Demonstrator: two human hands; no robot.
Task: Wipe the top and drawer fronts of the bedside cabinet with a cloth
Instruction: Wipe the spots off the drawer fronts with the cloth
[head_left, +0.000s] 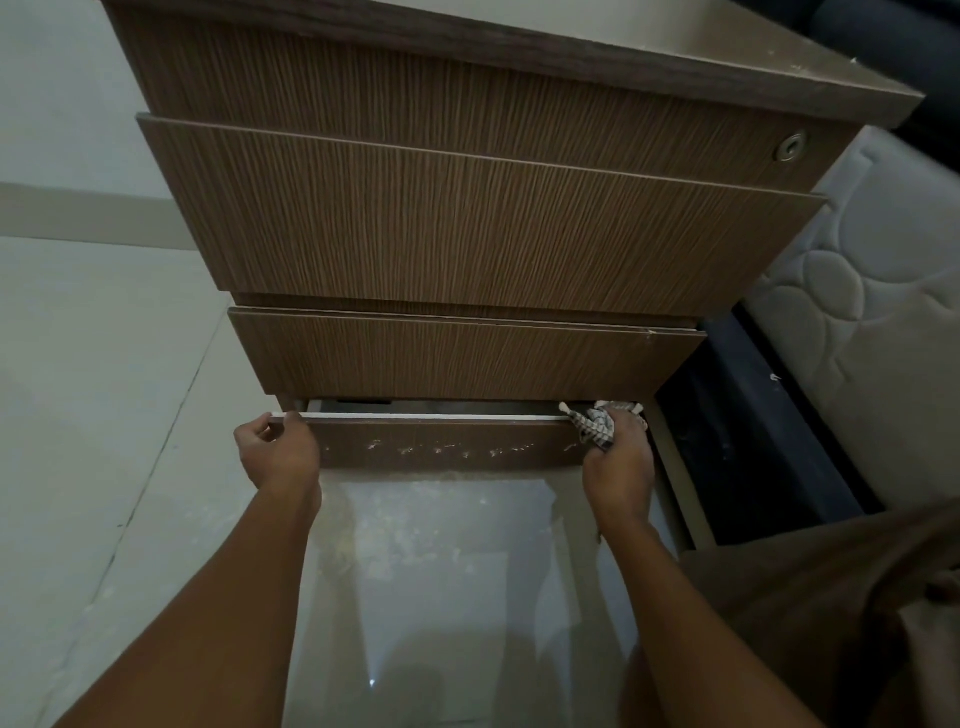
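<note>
A brown wood-grain bedside cabinet (467, 218) fills the upper view, seen from above. Its bottom drawer front (441, 441) is pulled out a little and carries pale scuff marks. My left hand (278, 452) grips the left end of that drawer's top edge. My right hand (618, 462) holds a crumpled checked cloth (597, 423) against the drawer front's right end. The two drawers above sit stepped outward, the upper one with a round metal lock (791, 147). Only the front strip of the cabinet top (675, 57) shows.
A white quilted mattress (872, 291) on a dark bed base (753, 426) stands right of the cabinet. Glossy pale floor tiles (441, 597) lie below, with a light wall and skirting (78, 218) to the left. Brown fabric (831, 613) lies at the lower right.
</note>
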